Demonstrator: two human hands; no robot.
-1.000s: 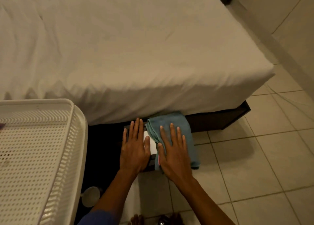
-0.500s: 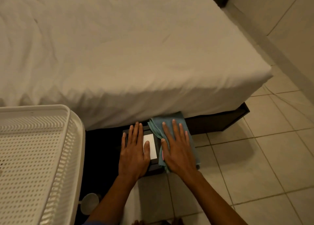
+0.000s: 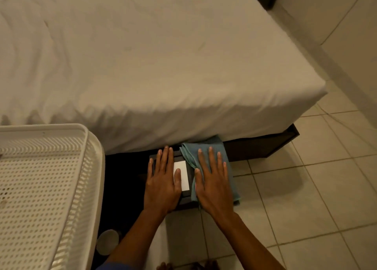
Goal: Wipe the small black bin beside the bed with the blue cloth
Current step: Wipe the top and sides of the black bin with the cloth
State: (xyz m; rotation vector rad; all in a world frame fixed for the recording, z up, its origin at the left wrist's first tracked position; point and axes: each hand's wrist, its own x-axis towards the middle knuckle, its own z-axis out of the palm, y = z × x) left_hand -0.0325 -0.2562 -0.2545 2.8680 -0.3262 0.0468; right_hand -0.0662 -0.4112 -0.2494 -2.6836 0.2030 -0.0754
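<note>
Flat and spread, the right hand presses the blue cloth down onto the top of the small black bin, fingers extended rather than clenched around the fabric; the left hand lies open and flat on the bin's left half, grasping nothing, its thumb over a white label on the lid. Relative to the bin, the bed with its white sheet overhangs just behind, a white perforated basket stands well to the left, and tiled floor spreads to the right. The cloth drapes off the bin's right edge toward the floor. My judgement is that wiping is under way; to do it well, the left palm should brace the bin so it does not slide, while the right hand keeps even pressure and sweeps across the whole top, then the sides, with the loose cloth gathered under the palm
</note>
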